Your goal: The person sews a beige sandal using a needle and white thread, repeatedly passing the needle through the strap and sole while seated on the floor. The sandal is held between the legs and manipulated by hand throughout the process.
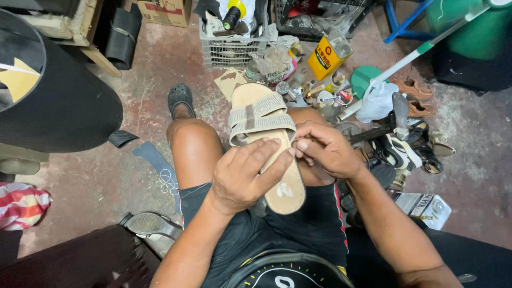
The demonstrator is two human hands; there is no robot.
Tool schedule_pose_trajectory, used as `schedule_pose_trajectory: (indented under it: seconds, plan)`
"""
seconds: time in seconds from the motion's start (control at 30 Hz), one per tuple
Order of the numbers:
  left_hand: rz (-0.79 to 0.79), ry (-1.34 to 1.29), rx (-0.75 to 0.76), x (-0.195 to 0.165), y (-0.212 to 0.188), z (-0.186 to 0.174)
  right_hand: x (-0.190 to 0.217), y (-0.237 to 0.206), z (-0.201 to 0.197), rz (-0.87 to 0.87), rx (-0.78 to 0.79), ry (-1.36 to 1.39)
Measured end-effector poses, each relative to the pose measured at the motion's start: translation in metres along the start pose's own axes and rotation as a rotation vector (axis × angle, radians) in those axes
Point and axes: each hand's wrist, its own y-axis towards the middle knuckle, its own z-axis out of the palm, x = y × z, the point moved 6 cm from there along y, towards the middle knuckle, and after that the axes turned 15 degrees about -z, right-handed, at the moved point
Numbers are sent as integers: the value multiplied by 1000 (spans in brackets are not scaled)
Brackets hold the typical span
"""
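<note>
Left hand [242,176] laid flat over the beige sandal [266,144], palm down, fingers [274,160] loosely spread and stretched across the insole, tips reaching the right edge of the sole. Pressing the sandal down, not wrapped round it. Right hand [328,149] curled, fingertips bunched and pinched together at the sandal's right edge, just below the straps, touching the left hand's fingertips. Whatever sits inside the pinch too small to tell. Sandal resting lengthwise on the lap between bare knees, toe pointing away, heel toward the body, over black shorts [277,229]. Two woven silver-grey straps [261,114] crossing the front, joined by a short centre band. Worn pale patch on the heel area.

Around: reddish concrete floor [106,181], black clog [180,98] on the left foot, white plastic crate [232,45] ahead with a bottle and scraps inside, yellow tin can [329,53] to the right of it, small pots and lids scattered near. Pile of dark sandals and shoes [405,146] at the right, white plastic bag [376,101] above them, white-and-green pole [426,48] slanting across. Large black round object [53,96] at the left, striped bag [21,205] low left.
</note>
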Motion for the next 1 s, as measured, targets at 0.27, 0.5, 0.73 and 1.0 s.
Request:
schedule_pose_trajectory:
  seconds: [0.27,0.5,0.73,1.0]
  plan:
    - [-762,-357,32,52,-21,27,-37,-1,-34,13,-43,-159]
    - [-1270,-842,493,81,-93,79,-89,3,-48,49,-70,-72]
    - [-1326,-601,129,95,-99,25,-131,-5,-77,180,-275,232]
    - [-991,291,239,103,-36,10,-132,2,-78,55,-202,328]
